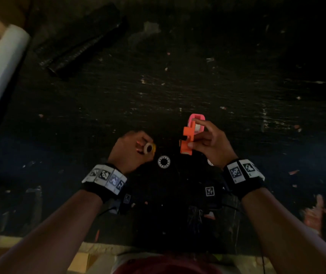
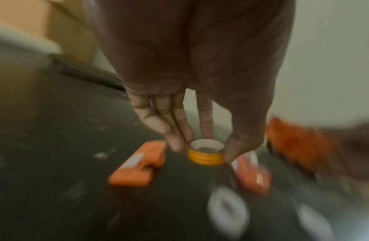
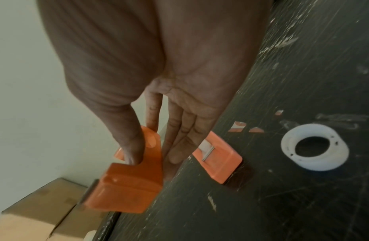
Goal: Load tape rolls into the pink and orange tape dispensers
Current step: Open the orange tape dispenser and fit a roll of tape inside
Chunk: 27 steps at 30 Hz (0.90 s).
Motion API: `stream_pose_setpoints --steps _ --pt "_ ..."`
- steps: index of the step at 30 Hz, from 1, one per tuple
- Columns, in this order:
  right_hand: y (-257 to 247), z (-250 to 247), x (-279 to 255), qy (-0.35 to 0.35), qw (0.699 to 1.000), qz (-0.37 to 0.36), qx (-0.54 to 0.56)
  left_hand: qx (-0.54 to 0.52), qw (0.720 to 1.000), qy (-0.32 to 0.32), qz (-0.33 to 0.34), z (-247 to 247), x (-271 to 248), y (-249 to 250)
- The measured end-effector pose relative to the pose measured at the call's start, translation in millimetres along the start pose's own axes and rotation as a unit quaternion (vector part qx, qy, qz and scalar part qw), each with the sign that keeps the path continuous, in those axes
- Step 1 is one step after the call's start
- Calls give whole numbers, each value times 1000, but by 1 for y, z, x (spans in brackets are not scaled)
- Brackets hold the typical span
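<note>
My left hand pinches a small yellow tape roll with a white core by thumb and fingertips, just above the dark table. The left wrist view shows the same roll between the thumb and fingers, blurred. My right hand grips the orange tape dispenser upright in the air, thumb on one side and fingers on the other. It is seen close in the right wrist view as the orange dispenser. The pink dispenser lies on the table just beyond it, with a pale roll in it.
A white plastic ring lies on the black scratched table between my hands, also the ring. A large clear film roll and a black bundle lie at the far left. Cardboard boxes stand past the table edge.
</note>
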State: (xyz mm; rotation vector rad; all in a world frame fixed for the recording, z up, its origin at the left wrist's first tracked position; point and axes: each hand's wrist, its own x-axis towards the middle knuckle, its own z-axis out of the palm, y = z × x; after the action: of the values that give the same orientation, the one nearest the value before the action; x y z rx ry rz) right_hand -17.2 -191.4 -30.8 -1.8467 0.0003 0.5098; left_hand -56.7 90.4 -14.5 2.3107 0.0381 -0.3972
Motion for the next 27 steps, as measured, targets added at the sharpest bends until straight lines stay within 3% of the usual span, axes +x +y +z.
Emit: stream_pose_setpoints --steps 4,6,12,17,21,24,27 --pt "2 -3 -4 8 1000 -2 -7 187 977 -69 -79 28 -21 -18" --pt "1 -3 -7 5 1000 0 -8 235 966 -76 -80 41 -28 -25" --pt "2 -5 -17 10 1000 -1 -14 219 974 33 -35 61 -20 -19" --pt "4 -6 -26 7 1000 18 -15 197 976 -10 -90 75 0 6" --pt "6 -7 -35 1 999 29 -14 128 985 -17 -111 80 6 6" --pt "12 -5 -38 -5 1000 28 -7 -22 998 10 -53 81 5 -4" --pt "15 -1 -41 -17 1000 25 -3 -171 985 2 -32 72 1 -1"
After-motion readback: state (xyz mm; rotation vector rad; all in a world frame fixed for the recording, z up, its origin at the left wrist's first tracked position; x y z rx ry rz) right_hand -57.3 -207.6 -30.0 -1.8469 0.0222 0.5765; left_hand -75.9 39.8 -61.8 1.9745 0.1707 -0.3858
